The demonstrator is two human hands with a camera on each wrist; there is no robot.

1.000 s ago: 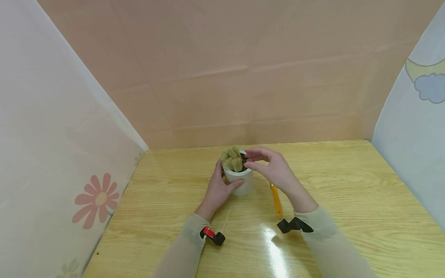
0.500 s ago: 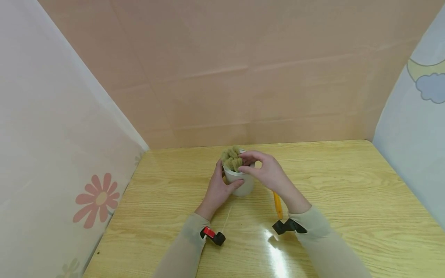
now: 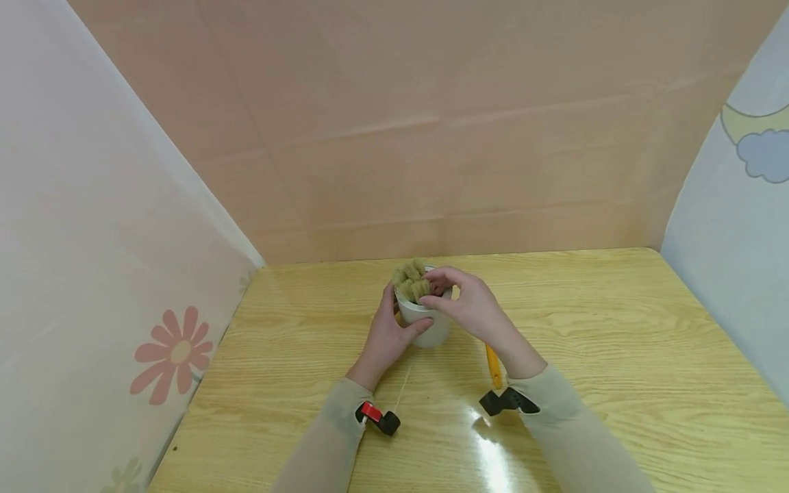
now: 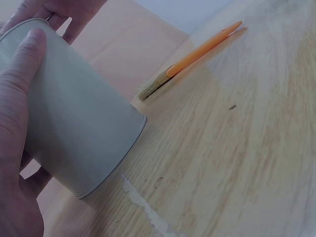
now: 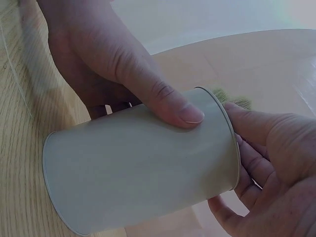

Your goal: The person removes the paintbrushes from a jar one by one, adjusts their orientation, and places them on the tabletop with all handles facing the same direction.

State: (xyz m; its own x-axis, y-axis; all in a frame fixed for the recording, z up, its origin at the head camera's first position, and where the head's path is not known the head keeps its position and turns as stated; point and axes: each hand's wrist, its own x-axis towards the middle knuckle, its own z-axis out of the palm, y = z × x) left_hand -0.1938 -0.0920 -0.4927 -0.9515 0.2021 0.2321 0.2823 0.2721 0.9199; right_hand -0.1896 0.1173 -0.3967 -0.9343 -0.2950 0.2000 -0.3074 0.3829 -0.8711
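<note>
A pale grey-white cylindrical container [image 3: 431, 330] stands near the table's back, with tan bristle tufts [image 3: 411, 281] like paintbrush heads sticking out of its mouth. My left hand [image 3: 385, 339] grips the container's left side, its thumb [image 5: 180, 111] across the wall near the rim. My right hand [image 3: 471, 308] reaches over the right rim, fingers bent down into the mouth and thumb [image 5: 247, 116] against the bristles. Its fingertips are partly hidden there, so I cannot tell whether they pinch a brush. An orange-handled paintbrush [image 4: 192, 57] lies on the table to the right.
The wood-grain table [image 3: 296, 322] extends around the container. A tan-pink backdrop [image 3: 394, 137] rises behind it, with patterned white sheets at left [image 3: 74, 274] and right [image 3: 733, 226]. A thin pale strip [image 4: 143, 205] marks the table in front of the container.
My right hand has shifted left and further into the container's mouth, up to the bristles. It now covers more of the orange paintbrush. The left hand and container have stayed put.
</note>
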